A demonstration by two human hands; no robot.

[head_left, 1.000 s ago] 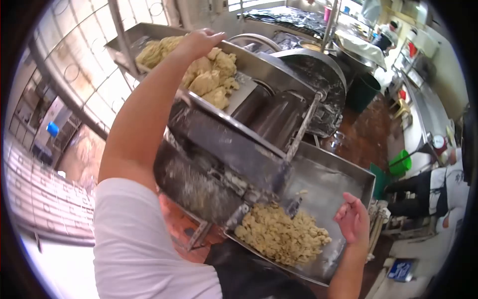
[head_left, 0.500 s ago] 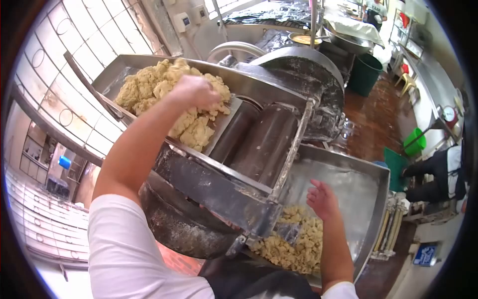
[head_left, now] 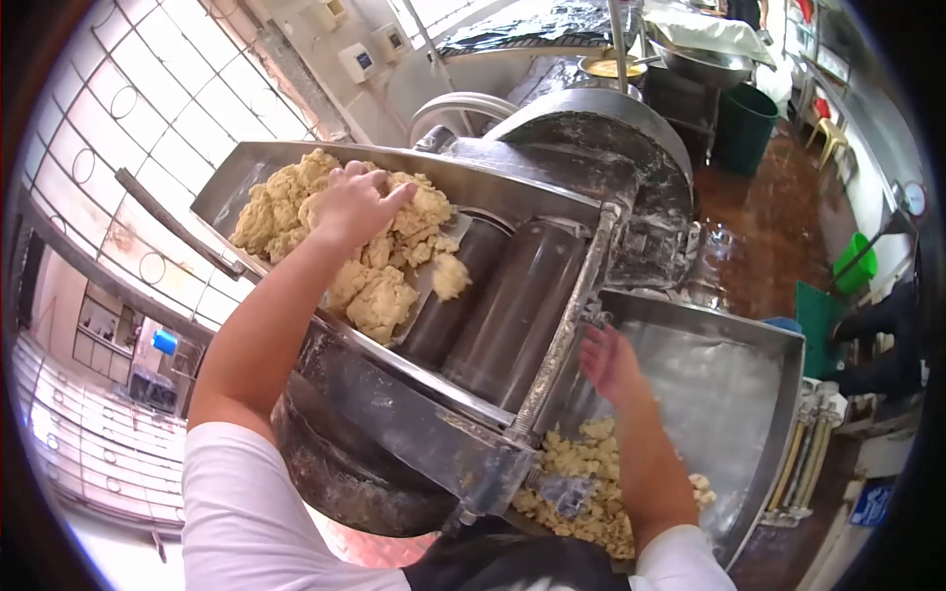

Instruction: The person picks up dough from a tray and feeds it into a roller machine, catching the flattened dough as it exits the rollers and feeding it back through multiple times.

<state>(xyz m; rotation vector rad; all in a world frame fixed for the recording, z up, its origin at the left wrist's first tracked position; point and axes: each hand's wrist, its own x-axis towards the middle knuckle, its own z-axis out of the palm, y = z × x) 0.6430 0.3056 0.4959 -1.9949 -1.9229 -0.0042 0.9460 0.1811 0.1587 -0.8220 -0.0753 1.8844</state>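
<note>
A heap of crumbly yellow dough fills the upper end of the metal trough on a roller machine. My left hand is on top of this heap, fingers curled into the dough and thumb stretched to the right. One loose dough lump lies at the edge of the dark rollers. My right hand is open, fingers apart, beside the roller frame's end bar and above the lower metal tray. Dough crumbs are piled in that tray's near end, partly hidden by my right forearm.
The machine's rounded housing stands beyond the rollers. A barred window is on the left. On the right are a dark green bin, a bright green bucket and a partly visible person in dark trousers.
My left hand has shifted left and its fingers have spread onto the dough. A lump now lies by the rollers. My right hand has moved closer to the end bar. The view has tilted.
</note>
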